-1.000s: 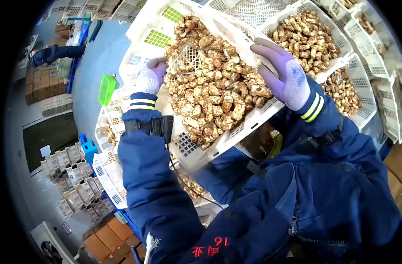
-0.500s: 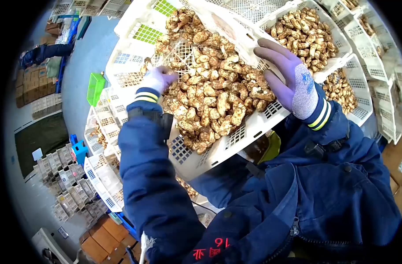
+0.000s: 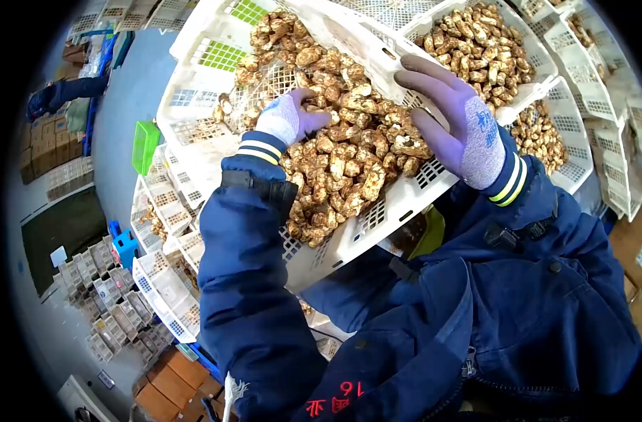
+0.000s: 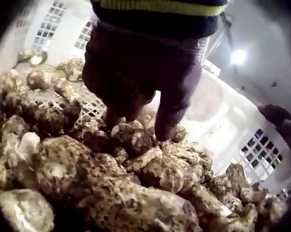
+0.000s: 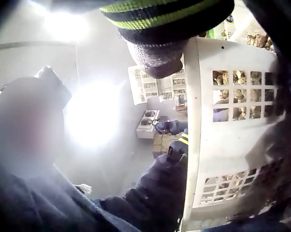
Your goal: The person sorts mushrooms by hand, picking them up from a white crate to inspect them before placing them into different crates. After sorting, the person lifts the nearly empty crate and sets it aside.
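A white slatted crate [image 3: 377, 228] in front of me holds a heap of stubby cream-and-brown lumps [image 3: 335, 165] that look like mushrooms. My gloved left hand [image 3: 289, 118] is inside the crate, at the left part of the heap. In the left wrist view its fingers [image 4: 172, 116] point down among the lumps, thumb apart from the others. My gloved right hand [image 3: 461, 130] hangs over the crate's right end with fingers spread and bent slightly. From the right wrist, the hand [image 5: 157, 60] shows beside the crate's outer wall [image 5: 237, 145], its fingertips out of sight.
More filled crates [image 3: 475, 53] stand behind and to the right. A green basket [image 3: 145, 146] and several stacked crates [image 3: 166, 285] are at the left. Farther off are cardboard boxes [image 3: 170, 387] and another person [image 3: 64, 95].
My left hand has moved from the crate's left edge rightward over the heap. The right hand stays near the right end. Crate and surroundings have shifted a little left in view.
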`<state>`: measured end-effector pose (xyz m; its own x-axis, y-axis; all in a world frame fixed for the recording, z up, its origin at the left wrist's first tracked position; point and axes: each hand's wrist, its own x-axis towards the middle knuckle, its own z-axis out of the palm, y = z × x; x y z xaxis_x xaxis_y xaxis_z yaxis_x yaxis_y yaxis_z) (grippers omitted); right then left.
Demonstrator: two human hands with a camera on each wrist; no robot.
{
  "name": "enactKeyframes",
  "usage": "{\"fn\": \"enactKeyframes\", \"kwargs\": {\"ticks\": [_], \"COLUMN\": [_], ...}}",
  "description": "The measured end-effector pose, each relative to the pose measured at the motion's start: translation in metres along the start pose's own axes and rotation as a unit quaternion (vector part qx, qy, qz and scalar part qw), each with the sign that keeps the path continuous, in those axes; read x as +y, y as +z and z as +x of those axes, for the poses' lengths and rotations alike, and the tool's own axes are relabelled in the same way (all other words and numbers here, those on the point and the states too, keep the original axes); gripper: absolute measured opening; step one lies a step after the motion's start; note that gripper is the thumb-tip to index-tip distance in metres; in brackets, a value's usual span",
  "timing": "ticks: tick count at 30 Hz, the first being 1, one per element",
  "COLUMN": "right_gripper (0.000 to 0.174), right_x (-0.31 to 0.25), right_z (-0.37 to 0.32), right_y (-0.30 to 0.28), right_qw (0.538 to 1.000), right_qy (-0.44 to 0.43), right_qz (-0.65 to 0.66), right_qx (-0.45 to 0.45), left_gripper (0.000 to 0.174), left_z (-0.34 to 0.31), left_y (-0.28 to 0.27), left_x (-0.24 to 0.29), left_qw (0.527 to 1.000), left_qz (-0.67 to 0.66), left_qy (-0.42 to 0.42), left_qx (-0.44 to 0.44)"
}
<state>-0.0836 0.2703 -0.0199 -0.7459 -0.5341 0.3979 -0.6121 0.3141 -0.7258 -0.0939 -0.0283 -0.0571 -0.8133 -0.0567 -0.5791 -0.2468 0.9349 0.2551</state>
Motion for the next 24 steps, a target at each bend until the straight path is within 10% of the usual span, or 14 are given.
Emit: {"fn": "enactKeyframes", "kwargs": {"ticks": [5, 8, 13, 15, 17, 19, 21, 24], "right_gripper": [0.036, 0.036, 0.035, 0.035, 0.034, 0.034, 0.034, 0.034], "right_x": [-0.001, -0.002, -0.003, -0.002, 0.001, 0.003, 0.003, -0.001], "right_z": [0.002, -0.001, 0.000, -0.003, -0.004, -0.003, -0.004, -0.004], "right_y": [-0.001, 0.000, 0.000, 0.002, 0.004, 0.005, 0.005, 0.003], "right_qw": [1.000, 1.000, 1.000, 1.000, 0.999, 0.999, 0.999, 0.999], "right_qy": [0.004, 0.014, 0.011, 0.009, -0.001, -0.009, -0.006, 0.008], "right_qz": [0.001, 0.012, 0.008, 0.011, 0.014, 0.016, 0.009, 0.009], "right_qx": [0.001, 0.014, 0.021, 0.026, 0.033, 0.031, 0.030, 0.029], "left_gripper": [0.057, 0.044, 0.045, 0.051, 0.053, 0.054, 0.051, 0.058], "left_z": [-0.002, 0.009, -0.029, -0.043, -0.063, -0.045, -0.048, -0.054], "left_y": [0.037, 0.041, -0.003, -0.012, -0.017, -0.015, -0.018, -0.027], "left_x": [-0.016, -0.039, -0.037, -0.033, -0.015, -0.026, -0.004, 0.020], "left_qw": [0.990, 0.979, 0.761, 0.602, 0.582, 0.519, 0.581, 0.572], "left_qz": [0.064, -0.161, -0.634, -0.764, -0.780, -0.798, -0.793, -0.788], "left_qy": [0.029, 0.014, 0.139, 0.230, 0.229, 0.299, 0.182, 0.221], "left_qx": [0.122, 0.122, 0.008, -0.035, 0.040, -0.072, 0.010, -0.054]}}
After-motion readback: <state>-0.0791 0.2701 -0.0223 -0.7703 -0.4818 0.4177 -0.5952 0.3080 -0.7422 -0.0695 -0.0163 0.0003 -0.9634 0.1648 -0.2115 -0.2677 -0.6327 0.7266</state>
